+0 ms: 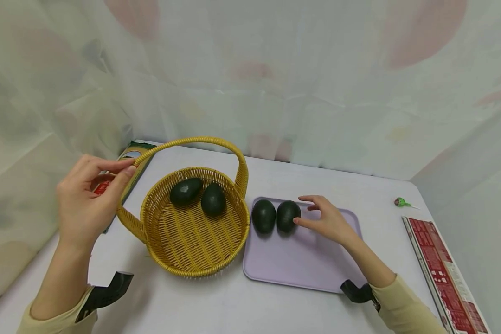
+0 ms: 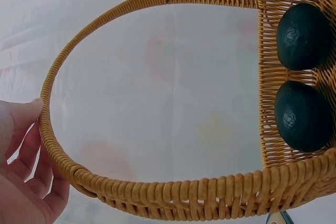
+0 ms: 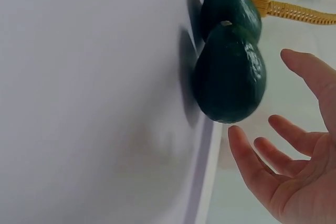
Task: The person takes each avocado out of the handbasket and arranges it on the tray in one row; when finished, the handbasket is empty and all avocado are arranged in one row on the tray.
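My left hand (image 1: pixel 85 199) pinches the arched handle (image 1: pixel 192 140) of a yellow-brown wicker basket (image 1: pixel 192 271) between thumb and fingers. Two dark green avocados, one on the left (image 1: pixel 186 191) and one beside it (image 1: pixel 213 200), lie in the basket toward its far side. To the right, another pair, a left avocado (image 1: pixel 264 216) and a right avocado (image 1: pixel 288 216), sits side by side on a lilac tray (image 1: pixel 292 264). My right hand (image 1: pixel 325 221) is spread around the near end of the right avocado (image 3: pixel 229 77); the right wrist view shows a gap between fingertips and fruit.
Behind the left hand lies a green and yellow packet (image 1: pixel 135 174) with a red patch. A green-wrapped lollipop (image 1: pixel 402 202) and a red and white box (image 1: pixel 444 273) are at the right of the white table (image 1: pixel 200 306). A pale curtain (image 1: pixel 250 83) hangs along the back.
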Demonstrator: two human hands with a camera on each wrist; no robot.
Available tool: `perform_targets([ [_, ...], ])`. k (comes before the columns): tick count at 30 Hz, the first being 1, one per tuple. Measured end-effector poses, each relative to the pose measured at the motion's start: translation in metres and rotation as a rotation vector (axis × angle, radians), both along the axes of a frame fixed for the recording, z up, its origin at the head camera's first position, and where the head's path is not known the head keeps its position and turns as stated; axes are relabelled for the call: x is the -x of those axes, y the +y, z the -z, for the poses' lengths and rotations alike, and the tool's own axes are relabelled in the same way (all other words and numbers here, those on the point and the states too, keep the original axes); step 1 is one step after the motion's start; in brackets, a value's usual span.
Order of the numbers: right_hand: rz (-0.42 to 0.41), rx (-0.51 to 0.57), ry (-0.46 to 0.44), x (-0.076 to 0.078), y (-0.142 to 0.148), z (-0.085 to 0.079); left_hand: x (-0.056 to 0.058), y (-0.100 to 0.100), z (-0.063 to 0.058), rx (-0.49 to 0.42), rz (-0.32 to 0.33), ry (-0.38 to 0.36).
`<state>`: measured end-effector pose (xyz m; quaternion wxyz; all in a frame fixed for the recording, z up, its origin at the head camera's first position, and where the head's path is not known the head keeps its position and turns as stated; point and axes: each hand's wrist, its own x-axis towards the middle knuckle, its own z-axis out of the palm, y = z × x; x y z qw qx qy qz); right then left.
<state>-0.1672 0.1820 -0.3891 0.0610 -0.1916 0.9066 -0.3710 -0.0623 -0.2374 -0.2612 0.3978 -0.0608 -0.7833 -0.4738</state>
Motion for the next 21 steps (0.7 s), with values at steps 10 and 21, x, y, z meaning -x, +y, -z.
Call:
perform_targets([
  [10,-0.036,0.006,0.017,-0.001,-0.014,-0.015,0.003,-0.006,0.005,0.036,-0.038,-0.033],
  [21,-0.109,0.071,0.036,0.0,-0.032,-0.023,0.004,-0.009,0.007,0.044,-0.051,-0.049],
])
